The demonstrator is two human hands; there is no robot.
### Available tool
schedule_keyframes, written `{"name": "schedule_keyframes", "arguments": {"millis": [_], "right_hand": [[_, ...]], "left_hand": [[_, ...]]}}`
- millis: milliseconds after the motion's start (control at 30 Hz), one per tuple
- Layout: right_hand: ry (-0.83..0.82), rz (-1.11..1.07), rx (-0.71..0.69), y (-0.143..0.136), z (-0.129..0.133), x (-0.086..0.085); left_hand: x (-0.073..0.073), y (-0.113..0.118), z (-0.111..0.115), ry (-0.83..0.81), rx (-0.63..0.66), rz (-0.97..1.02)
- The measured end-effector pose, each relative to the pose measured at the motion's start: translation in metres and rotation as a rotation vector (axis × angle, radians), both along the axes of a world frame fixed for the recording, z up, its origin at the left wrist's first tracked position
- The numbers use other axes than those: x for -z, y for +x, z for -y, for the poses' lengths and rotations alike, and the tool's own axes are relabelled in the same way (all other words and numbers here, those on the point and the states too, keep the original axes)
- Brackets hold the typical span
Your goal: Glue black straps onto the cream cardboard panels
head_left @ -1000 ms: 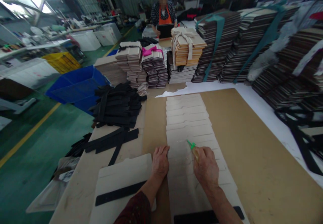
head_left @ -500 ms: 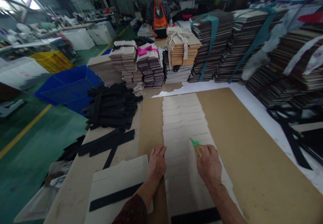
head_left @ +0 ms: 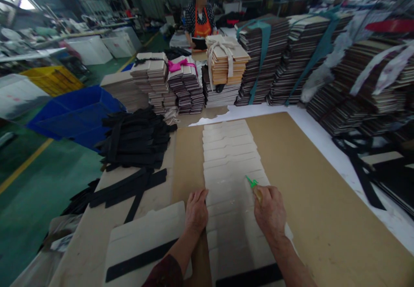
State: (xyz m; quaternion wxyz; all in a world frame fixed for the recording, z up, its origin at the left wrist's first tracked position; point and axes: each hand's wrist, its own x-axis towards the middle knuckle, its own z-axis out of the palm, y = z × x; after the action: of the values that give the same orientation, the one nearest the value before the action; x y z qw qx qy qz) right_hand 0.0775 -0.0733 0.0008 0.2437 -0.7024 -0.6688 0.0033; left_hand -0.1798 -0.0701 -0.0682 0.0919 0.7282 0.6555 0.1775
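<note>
"Where are the edges and the room to move?"

"Left, the beige tabletop [head_left: 76, 250] ends just beyond a heap of flat black strips [head_left: 137, 142]; right, smooth brown board [head_left: 313, 179] stretches broadly to white sheeting [head_left: 327, 149]."

"Materials?"

"Left, a pale, round-cornered panel [head_left: 147, 224] crossed by a black band [head_left: 142, 261]; centre, a long row of thin beige panels [head_left: 231, 196] on the board, overlapping like shingles."

"The hands?"

"The left hand [head_left: 196, 212] lies with fingers extended, fingertips at the row's left edge. The right hand [head_left: 271, 211] grips a small green-tipped tool [head_left: 253, 184] over the row; I can't tell whether its tip touches."
</note>
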Motion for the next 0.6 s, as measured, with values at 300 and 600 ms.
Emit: {"name": "schedule_keyframes", "arguments": {"millis": [300,600], "right_hand": [[0.002,0.001,0.065,0.017,-0.001,0.003],[-0.004,-0.016,-0.076,0.011,0.004,0.004]], "left_hand": [[0.001,-0.002,-0.001,0.024,0.008,0.01],[0.003,-0.002,-0.001,0.029,0.018,-0.014]]}}
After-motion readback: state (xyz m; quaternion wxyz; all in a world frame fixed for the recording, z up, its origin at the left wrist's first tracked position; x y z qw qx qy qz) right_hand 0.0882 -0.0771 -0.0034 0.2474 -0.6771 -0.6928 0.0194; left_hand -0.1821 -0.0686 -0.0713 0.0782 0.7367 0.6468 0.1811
